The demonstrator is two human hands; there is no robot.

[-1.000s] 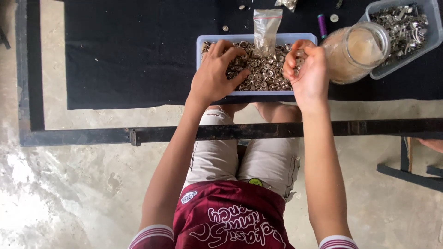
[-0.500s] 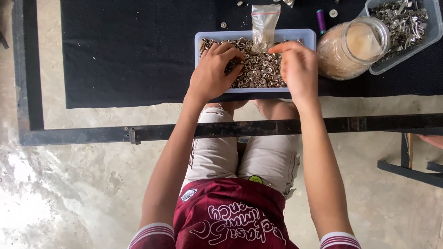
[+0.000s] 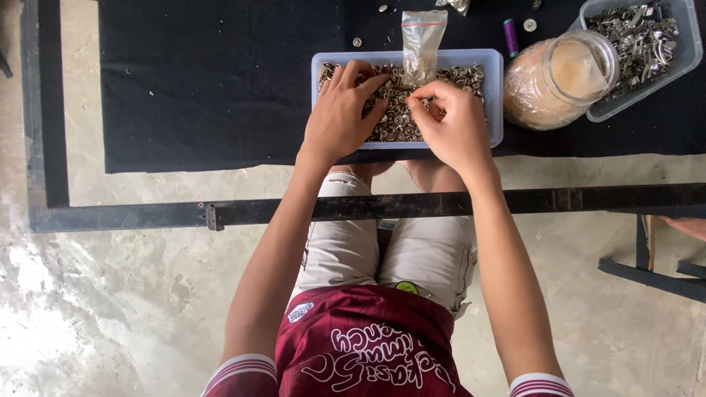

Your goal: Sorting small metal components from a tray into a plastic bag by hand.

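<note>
two hands work in one pale blue tray (image 3: 494,95) that sits on a black cloth (image 3: 206,81) spread over the bench, whose dark metal frame (image 3: 147,215) runs across just below the tray. under the bench lies a rough, stained concrete floor (image 3: 110,316), and the person's pale shorts and maroon shirt show beneath the frame. the tray is filled with small round metal snap buttons (image 3: 401,121). the left hand (image 3: 342,114) lies flat on the buttons at the tray's left half, fingers spread wide and holding nothing that shows. the right hand (image 3: 456,125) sits at the tray's right half, its fingers drawn narrow into a pinch near the tray's middle; whether a button is between them cannot be told. a small clear plastic bag (image 3: 423,44) stands at the tray's far rim, just above the right hand's fingertips. right of the tray stands a clear jar (image 3: 562,77) with pale contents, touching a second clear tub (image 3: 665,44) of metal clasps further right. a purple thread spool (image 3: 510,37) lies beyond the tray's far right corner.

compared with half a second ago, the right hand has curled in from a flatter reach over the tray's right edge towards the middle, while the left hand stays spread on the buttons.
</note>
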